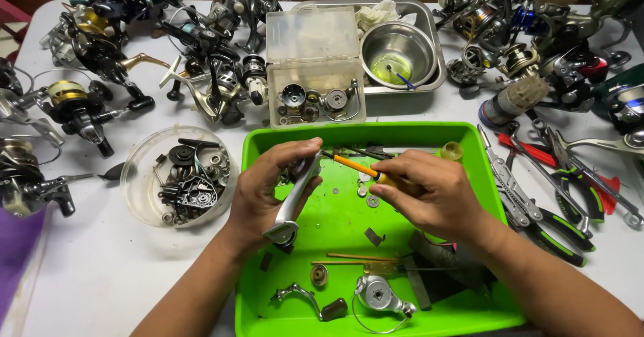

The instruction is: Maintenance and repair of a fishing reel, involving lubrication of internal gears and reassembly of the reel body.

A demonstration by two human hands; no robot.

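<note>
My left hand [272, 188] grips a silver fishing reel body [293, 204] over a green tray [268, 283]. My right hand [429, 193] holds an orange-handled screwdriver [355, 165] whose tip points left into the top of the reel body. Small washers and screws [365, 193] lie on the tray between my hands. At the tray's near edge lie a silver reel side cover [379, 295], a bail arm part [302, 298] and thin rods [352, 259].
A round clear dish of reel parts [181, 179] stands left of the tray. A clear plastic box [315, 69] and a steel bowl [397, 54] sit behind it. Pliers and tools [543, 199] lie to the right. Several fishing reels [100, 55] crowd the table's left and far edges.
</note>
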